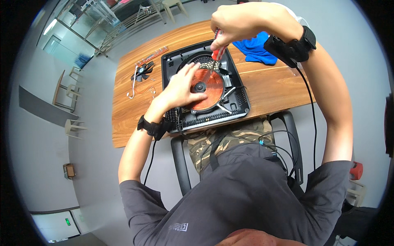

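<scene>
A round copper coil [215, 91] sits inside the open black housing [242, 103] of what looks like an induction cooker. My right hand [238, 25], above the far side of the housing, is closed round the red handle of a screwdriver [219, 53]. The screwdriver slants down toward the coil's far part; what its tip touches is too small to tell. Over the coil's left side lies my left hand [182, 88], fingers stretched and thumb apart, holding nothing. Two pale strips [224, 108] run from the coil toward the housing's near right corner.
Left of the housing on the wooden table [123, 110] lie a black fan [142, 72], a long reddish circuit strip [152, 56] and loose wires [134, 84]. A blue cloth [259, 50] is crumpled to the right. Black cables hang from both my wrist straps.
</scene>
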A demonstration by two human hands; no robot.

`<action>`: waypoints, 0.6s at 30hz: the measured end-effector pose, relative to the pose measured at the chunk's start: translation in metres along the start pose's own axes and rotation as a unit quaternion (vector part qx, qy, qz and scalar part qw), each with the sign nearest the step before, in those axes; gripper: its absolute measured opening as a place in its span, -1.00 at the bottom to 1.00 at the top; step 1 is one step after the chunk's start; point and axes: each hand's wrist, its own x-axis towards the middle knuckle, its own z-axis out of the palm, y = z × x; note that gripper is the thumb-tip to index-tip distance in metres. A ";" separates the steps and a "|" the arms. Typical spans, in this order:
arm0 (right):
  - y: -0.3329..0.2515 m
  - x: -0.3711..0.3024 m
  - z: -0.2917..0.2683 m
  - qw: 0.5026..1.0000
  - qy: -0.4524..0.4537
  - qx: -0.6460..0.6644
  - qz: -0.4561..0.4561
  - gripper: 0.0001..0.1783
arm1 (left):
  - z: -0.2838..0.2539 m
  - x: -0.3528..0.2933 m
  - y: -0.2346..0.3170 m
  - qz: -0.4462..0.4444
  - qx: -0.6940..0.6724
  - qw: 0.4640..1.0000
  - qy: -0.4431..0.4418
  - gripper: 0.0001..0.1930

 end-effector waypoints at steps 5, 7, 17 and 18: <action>0.014 0.004 0.004 1.000 0.005 -0.004 0.020 -0.39 | 0.012 0.001 0.005 -0.043 0.056 0.994 -0.080 0.14; 0.018 0.006 0.011 0.999 0.013 -0.002 0.029 -0.41 | 0.011 0.004 0.004 -0.037 0.058 0.993 -0.098 0.12; 0.028 0.020 0.026 0.998 0.036 0.008 0.047 -0.45 | 0.003 0.010 0.010 -0.031 0.041 0.994 -0.100 0.07; 0.030 0.021 0.027 0.998 0.043 0.010 0.044 -0.46 | 0.004 0.010 0.009 -0.028 0.039 0.994 -0.095 0.08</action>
